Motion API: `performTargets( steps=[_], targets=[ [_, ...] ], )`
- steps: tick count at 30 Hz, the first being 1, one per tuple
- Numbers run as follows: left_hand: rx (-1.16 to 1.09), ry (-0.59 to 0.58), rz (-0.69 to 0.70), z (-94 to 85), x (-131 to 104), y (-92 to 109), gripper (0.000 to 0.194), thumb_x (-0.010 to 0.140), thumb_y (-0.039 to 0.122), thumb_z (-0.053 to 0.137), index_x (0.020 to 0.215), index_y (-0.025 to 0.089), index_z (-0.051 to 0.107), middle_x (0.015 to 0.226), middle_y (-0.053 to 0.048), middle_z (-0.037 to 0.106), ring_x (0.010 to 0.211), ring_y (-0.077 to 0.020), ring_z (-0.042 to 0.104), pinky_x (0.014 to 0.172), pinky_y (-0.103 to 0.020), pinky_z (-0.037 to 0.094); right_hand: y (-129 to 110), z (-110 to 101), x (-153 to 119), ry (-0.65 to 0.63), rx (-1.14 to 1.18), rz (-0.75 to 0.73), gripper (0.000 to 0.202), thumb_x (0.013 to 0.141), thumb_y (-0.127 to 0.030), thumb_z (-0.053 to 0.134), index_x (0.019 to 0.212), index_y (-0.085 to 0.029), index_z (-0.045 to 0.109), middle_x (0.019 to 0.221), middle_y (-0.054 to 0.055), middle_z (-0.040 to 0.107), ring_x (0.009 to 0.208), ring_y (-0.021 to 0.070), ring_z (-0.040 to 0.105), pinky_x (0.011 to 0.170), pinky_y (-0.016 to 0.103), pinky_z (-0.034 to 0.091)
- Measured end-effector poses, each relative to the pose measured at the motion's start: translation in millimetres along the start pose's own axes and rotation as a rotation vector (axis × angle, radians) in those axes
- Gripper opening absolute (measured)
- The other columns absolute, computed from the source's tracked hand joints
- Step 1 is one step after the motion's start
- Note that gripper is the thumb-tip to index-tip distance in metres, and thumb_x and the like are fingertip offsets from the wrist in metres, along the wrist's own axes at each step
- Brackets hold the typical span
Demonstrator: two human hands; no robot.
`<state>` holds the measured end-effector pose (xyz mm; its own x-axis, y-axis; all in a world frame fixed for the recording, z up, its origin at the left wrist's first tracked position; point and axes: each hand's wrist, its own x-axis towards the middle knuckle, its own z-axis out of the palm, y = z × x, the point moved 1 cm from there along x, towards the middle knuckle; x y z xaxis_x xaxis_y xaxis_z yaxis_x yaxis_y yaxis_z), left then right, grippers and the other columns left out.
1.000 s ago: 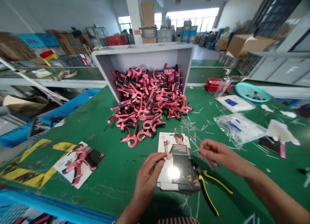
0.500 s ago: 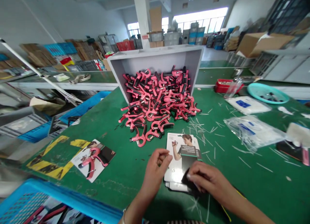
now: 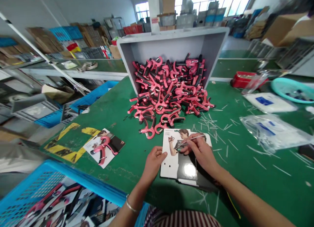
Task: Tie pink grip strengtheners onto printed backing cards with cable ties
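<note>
A stack of printed backing cards [image 3: 169, 171], showing a picture of a person and small punched holes, lies on the table in front of me. My left hand [image 3: 154, 160] pinches the left edge of the top card between thumb and fingers. Over the card's upper right, my right hand [image 3: 201, 151] grips a thin white plastic tie [image 3: 196, 136], which slants across the picture. Beyond the cards, pink and black hand grip strengtheners [image 3: 166, 93] spill out of a grey crate [image 3: 171, 34] tipped on its side. Leftward lies one card with a grip strengthener [image 3: 104, 148] on it.
A blue basket [image 3: 49, 168] at lower left holds several carded grip strengtheners. Loose white strips [image 3: 228, 145] are scattered on the right. Plastic bags [image 3: 272, 129], a red box [image 3: 245, 79] and a turquoise bowl [image 3: 291, 89] stand farther right. Yellow-black tape [image 3: 59, 150] marks the table.
My left hand has taken hold of the top card's edge. My right hand has moved up from the card's lower corner to its picture, with the tie now visible. The view has shifted.
</note>
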<state>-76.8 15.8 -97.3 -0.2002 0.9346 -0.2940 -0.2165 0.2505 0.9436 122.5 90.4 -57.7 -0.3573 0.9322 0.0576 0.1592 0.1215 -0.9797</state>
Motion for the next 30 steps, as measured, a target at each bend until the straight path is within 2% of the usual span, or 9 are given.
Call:
performTargets(
  steps=[6, 11, 15, 18, 21, 23, 25, 27, 30],
  targets=[
    [-0.103, 0.025, -0.028, -6.9, 4.8, -13.1, 0.033, 0.075, 0.04, 0.076, 0.093, 0.016, 0.062, 0.074, 0.0, 0.069, 0.064, -0.0122, 0.062, 0.058, -0.02, 0.045, 17.8, 6.6, 2.2, -0.055, -0.124, 0.008, 0.022, 0.101, -0.04, 0.043, 0.103, -0.021, 0.053, 0.08, 0.003, 0.071, 0.065, 0.0172, 0.07, 0.063, 0.031, 0.058],
    [-0.346, -0.015, -0.103, -2.2, 9.3, -22.5, 0.036, 0.08, 0.05, 0.069, 0.092, 0.016, 0.064, 0.075, 0.0, 0.069, 0.058, -0.0106, 0.059, 0.054, -0.02, 0.042, 20.8, 6.5, -2.4, -0.127, -0.204, -0.037, 0.024, 0.102, -0.039, 0.04, 0.105, -0.02, 0.056, 0.091, 0.006, 0.07, 0.074, 0.0174, 0.07, 0.068, 0.032, 0.057],
    [-0.268, -0.053, -0.198, 3.6, 9.4, -25.1, 0.043, 0.075, 0.05, 0.073, 0.1, 0.016, 0.065, 0.078, -0.001, 0.071, 0.061, -0.0135, 0.063, 0.057, -0.022, 0.045, 20.3, 8.8, -3.4, -0.172, -0.4, -0.154, 0.021, 0.101, -0.034, 0.043, 0.104, -0.021, 0.059, 0.096, 0.008, 0.068, 0.085, 0.0215, 0.067, 0.08, 0.038, 0.053],
    [-0.151, 0.052, -0.079, -2.4, 14.9, -19.1, 0.043, 0.073, 0.045, 0.075, 0.103, 0.015, 0.065, 0.085, -0.003, 0.072, 0.069, -0.0143, 0.065, 0.064, -0.023, 0.047, 19.1, 10.8, -2.2, -0.204, -0.498, -0.243, 0.015, 0.098, -0.03, 0.049, 0.1, -0.022, 0.062, 0.099, 0.007, 0.068, 0.096, 0.0243, 0.064, 0.088, 0.04, 0.048],
    [-0.032, 0.155, 0.052, -12.9, 20.5, -10.8, 0.04, 0.074, 0.039, 0.074, 0.105, 0.014, 0.065, 0.084, -0.003, 0.07, 0.067, -0.0122, 0.062, 0.059, -0.021, 0.045, 19.1, 11.7, 0.1, -0.207, -0.487, -0.292, 0.013, 0.098, -0.029, 0.051, 0.098, -0.022, 0.063, 0.098, 0.006, 0.068, 0.095, 0.0234, 0.063, 0.087, 0.038, 0.048],
    [0.03, 0.114, 0.067, -15.6, 20.5, -7.3, 0.037, 0.076, 0.037, 0.072, 0.104, 0.014, 0.067, 0.083, -0.003, 0.071, 0.066, -0.0126, 0.062, 0.057, -0.02, 0.044, 19.7, 12.1, 1.4, -0.192, -0.474, -0.321, 0.014, 0.098, -0.03, 0.052, 0.096, -0.022, 0.064, 0.097, 0.006, 0.068, 0.095, 0.023, 0.063, 0.087, 0.037, 0.047],
    [0.054, 0.001, 0.053, -12.6, 17.2, -6.9, 0.034, 0.077, 0.037, 0.071, 0.103, 0.015, 0.07, 0.086, -0.005, 0.073, 0.072, -0.0152, 0.064, 0.063, -0.022, 0.048, 20.5, 12.5, 2.3, -0.177, -0.475, -0.337, 0.015, 0.098, -0.03, 0.052, 0.095, -0.022, 0.065, 0.096, 0.006, 0.068, 0.094, 0.023, 0.063, 0.086, 0.037, 0.047],
    [0.004, -0.116, 0.012, -5.6, 12.7, -9.7, 0.038, 0.076, 0.037, 0.073, 0.108, 0.016, 0.071, 0.09, -0.005, 0.075, 0.077, -0.0179, 0.066, 0.07, -0.027, 0.051, 20.7, 12.5, 2.8, -0.177, -0.492, -0.328, 0.017, 0.098, -0.03, 0.051, 0.095, -0.023, 0.066, 0.096, 0.007, 0.067, 0.094, 0.0233, 0.062, 0.086, 0.037, 0.047],
    [-0.112, -0.239, -0.072, 7.1, 9.3, -15.5, 0.048, 0.07, 0.034, 0.078, 0.113, 0.016, 0.07, 0.089, -0.007, 0.075, 0.073, -0.0194, 0.067, 0.072, -0.031, 0.052, 18.6, 10.6, 2.9, -0.188, -0.501, -0.282, 0.019, 0.098, -0.031, 0.051, 0.094, -0.022, 0.066, 0.094, 0.006, 0.067, 0.091, 0.0229, 0.062, 0.084, 0.037, 0.046]
  ],
)
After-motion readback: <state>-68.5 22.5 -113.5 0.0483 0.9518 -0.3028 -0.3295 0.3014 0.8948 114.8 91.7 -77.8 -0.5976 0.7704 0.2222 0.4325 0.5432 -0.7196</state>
